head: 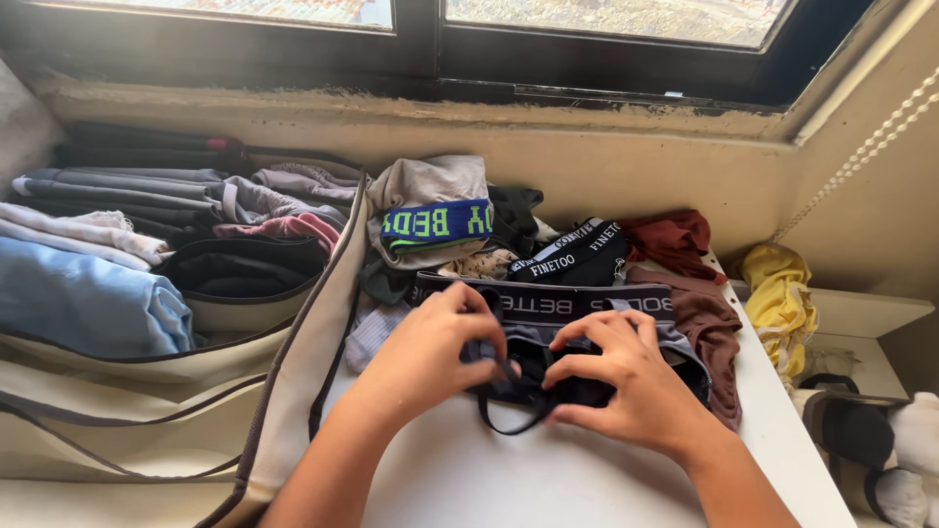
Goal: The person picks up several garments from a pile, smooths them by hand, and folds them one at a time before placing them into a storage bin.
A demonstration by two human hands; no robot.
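— Where are the hands?
— Centre frame: left hand [430,352] and right hand [626,376] both pinch dark grey underwear [548,376] on the white tabletop [548,469], fingers clamped on its fabric.
— Nearby?
— Beige storage bag [293,391], left.

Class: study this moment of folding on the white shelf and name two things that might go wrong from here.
The dark underwear is pinched by both the left hand and right hand; its loose strap may slip from the fold. The brown garment beside it drapes near the shelf edge and might slide off.
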